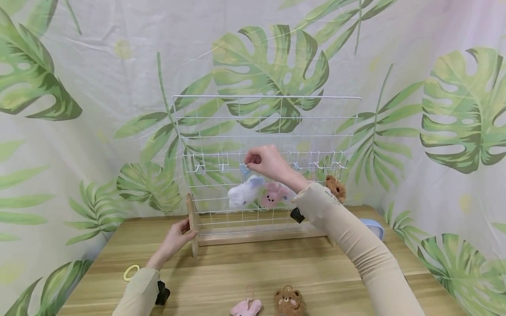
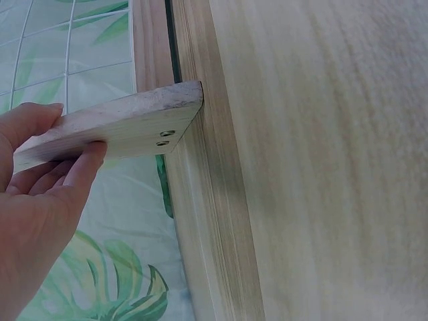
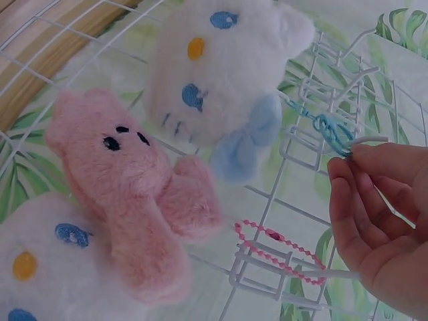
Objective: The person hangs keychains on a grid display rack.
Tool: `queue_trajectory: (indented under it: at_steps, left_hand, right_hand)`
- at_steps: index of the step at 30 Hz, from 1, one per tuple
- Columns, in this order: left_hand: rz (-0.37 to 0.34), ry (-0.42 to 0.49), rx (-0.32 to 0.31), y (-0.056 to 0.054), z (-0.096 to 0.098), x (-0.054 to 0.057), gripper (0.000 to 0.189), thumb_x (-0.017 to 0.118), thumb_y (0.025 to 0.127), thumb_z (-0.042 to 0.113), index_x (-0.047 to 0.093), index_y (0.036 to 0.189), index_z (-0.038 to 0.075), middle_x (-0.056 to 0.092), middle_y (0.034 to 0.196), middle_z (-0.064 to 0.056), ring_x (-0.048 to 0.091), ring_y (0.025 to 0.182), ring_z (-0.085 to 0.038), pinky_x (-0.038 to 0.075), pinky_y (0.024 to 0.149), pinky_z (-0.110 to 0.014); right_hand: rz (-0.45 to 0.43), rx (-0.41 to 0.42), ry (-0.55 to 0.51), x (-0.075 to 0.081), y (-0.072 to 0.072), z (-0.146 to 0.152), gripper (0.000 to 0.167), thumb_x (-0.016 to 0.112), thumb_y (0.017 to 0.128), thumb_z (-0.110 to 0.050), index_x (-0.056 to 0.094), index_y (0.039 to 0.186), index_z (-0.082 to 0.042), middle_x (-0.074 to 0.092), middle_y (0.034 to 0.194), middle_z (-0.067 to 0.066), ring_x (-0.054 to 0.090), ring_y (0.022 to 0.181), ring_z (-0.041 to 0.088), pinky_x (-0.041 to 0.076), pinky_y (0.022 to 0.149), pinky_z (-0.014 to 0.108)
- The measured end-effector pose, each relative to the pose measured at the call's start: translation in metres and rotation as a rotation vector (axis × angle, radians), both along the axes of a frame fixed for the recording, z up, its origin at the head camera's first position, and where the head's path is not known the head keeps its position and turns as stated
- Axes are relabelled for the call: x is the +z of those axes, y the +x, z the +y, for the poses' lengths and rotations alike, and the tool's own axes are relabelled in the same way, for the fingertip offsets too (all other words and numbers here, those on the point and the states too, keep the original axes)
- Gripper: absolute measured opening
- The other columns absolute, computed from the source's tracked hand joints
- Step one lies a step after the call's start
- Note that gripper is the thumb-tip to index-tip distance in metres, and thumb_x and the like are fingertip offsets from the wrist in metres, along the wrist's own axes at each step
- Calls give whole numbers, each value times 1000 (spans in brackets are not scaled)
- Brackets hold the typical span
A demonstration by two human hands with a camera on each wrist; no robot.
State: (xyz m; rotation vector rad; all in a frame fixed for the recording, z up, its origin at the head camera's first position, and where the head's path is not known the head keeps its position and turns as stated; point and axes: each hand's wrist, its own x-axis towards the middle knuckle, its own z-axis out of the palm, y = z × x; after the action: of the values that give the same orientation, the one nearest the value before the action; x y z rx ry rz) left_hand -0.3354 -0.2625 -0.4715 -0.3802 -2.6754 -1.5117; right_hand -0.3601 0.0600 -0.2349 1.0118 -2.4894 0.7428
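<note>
R hand (image 1: 270, 162) up high, thumb + fingertips pinching blue cord (image 3: 332, 134) of white plush (image 3: 221, 73) right by hook (image 3: 372, 140); can't tell if loop's over it; plush hangs in front of wire rack (image 1: 267, 96), next to pink plush (image 3: 134, 187); L hand (image 1: 175, 239) grips rack's wooden end pc (image 2: 137, 120), thumb opp. fingers; brown bear (image 1: 289, 301) lies on table (image 1: 213, 272), nr person.

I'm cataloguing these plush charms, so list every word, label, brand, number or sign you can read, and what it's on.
No readable text in any view.
Right sleeve: small dark marks near the cuff, possibly lettering, too small to read.
Blue-bowed white plush: no lettering visible.
</note>
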Motion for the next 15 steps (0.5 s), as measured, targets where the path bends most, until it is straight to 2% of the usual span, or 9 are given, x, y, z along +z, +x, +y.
queue_trajectory:
  at_steps: [10,15]
  left_hand:
    - [1,-5,1,-1,-1,0,62,57,99,7,27,148,-17,45,144,-38,46,135,-49,48,107,-52]
    - [-2,-7,1,-2,-1,0,63,58,99,8,27,148,-17,45,143,-38,46,135,-49,48,107,-52]
  right_hand:
    - [-17,35,-60,1,12,10,7,68,92,-5,74,94,-2,76,91,11,70,80,19,59,74,24]
    - [-16,69,-88,-8,28,22,6,69,91,-5,73,95,-2,75,90,10,70,80,17,60,73,21]
